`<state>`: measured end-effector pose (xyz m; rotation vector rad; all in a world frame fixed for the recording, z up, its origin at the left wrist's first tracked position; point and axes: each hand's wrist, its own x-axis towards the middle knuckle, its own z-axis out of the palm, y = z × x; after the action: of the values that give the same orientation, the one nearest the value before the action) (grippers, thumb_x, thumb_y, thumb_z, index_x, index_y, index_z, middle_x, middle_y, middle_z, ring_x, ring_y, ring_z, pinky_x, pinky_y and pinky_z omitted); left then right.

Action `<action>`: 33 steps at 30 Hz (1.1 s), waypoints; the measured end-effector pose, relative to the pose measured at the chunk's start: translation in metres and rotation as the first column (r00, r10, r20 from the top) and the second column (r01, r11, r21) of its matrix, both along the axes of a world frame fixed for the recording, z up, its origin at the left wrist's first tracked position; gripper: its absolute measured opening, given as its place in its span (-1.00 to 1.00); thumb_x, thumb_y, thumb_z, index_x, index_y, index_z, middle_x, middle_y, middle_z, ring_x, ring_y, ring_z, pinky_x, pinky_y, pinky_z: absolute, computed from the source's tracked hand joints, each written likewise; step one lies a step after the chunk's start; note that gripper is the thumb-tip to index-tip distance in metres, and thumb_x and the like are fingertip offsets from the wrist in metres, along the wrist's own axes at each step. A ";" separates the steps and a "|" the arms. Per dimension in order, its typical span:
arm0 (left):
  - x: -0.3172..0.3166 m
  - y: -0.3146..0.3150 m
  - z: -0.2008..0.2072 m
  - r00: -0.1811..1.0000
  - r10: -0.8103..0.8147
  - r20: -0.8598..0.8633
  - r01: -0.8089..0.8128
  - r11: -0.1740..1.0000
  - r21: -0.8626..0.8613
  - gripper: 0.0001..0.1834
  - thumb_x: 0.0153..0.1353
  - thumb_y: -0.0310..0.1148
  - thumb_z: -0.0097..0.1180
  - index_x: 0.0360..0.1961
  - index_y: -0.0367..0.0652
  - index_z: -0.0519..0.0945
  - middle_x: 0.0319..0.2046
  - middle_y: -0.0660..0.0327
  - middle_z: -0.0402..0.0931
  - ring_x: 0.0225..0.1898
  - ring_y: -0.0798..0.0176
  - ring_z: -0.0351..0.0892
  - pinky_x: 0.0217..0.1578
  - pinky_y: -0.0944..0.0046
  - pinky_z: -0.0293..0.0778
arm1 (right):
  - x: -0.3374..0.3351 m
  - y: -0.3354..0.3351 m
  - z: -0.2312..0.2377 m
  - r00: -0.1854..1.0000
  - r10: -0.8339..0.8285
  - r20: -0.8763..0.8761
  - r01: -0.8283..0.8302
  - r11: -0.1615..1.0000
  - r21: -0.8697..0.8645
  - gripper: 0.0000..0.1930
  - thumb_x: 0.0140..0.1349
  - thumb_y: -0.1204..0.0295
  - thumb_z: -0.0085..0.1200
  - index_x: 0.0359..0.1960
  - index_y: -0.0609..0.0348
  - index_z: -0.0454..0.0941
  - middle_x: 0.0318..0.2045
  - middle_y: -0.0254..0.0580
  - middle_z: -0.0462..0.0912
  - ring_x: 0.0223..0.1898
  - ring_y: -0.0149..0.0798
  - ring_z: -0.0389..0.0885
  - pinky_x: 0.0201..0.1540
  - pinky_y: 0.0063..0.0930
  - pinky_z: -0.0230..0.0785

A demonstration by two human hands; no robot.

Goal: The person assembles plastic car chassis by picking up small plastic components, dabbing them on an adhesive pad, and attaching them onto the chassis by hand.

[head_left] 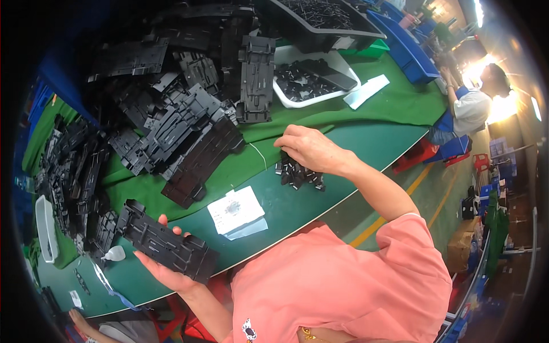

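Observation:
My left hand [166,273] is closed around a long black molded plastic part [166,243], thumb along one side and fingertips showing over the other. The part is held tilted above the table's near edge. My right hand [311,148] reaches down onto a small pile of black clips [298,174] on the green table; its fingers are bent together, and what they pinch, if anything, is hidden. Between my hands lies a white paper sheet [234,207] with a small dark patch on it.
A large heap of black molded parts [183,120] fills the far left. Behind the clips stand a white tray [350,71] of small black pieces and a black bin [320,37]. A white empty tray [43,228] is at left. Another person [472,108] sits at the right.

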<state>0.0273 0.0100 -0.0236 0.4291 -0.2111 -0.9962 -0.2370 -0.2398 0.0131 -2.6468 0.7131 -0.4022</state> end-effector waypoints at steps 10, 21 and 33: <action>0.002 -0.009 -0.001 1.000 0.020 0.018 -0.021 0.999 0.037 -0.35 0.38 0.09 -0.33 0.34 -0.09 0.11 0.21 -0.11 0.25 -0.12 0.01 0.57 -0.17 0.02 0.57 | -0.015 0.004 0.008 0.996 -0.090 0.003 0.090 0.995 0.036 -0.92 0.13 0.55 0.06 -0.32 0.24 0.51 -0.33 -0.12 0.53 -0.29 -0.05 0.53 -0.23 -0.28 0.42; 0.006 -0.007 -0.013 0.997 0.028 -0.069 -0.026 0.999 0.024 -0.32 0.36 0.16 -0.39 0.35 -0.03 0.09 0.19 -0.15 0.27 -0.09 -0.04 0.55 -0.15 -0.08 0.55 | -0.013 0.014 0.004 0.939 -0.235 0.250 0.216 0.971 0.101 -0.84 0.13 0.56 0.13 -0.23 0.26 0.53 -0.35 -0.12 0.55 -0.37 -0.22 0.57 -0.30 -0.46 0.43; 0.006 -0.022 -0.010 0.996 -0.006 -0.084 0.003 0.999 -0.039 -0.29 0.33 0.21 -0.39 0.31 -0.07 0.18 0.19 -0.15 0.26 -0.10 -0.05 0.54 -0.13 -0.04 0.51 | 0.026 0.042 0.016 0.856 -0.510 0.085 0.031 0.214 0.976 -0.80 0.21 0.46 0.14 -0.21 0.35 0.54 -0.36 -0.16 0.64 -0.43 -0.48 0.59 -0.44 -0.72 0.37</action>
<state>0.0336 -0.0115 -0.0331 0.3504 -0.1557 -1.0108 -0.2108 -0.1982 0.0294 -1.1515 0.8991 -0.3879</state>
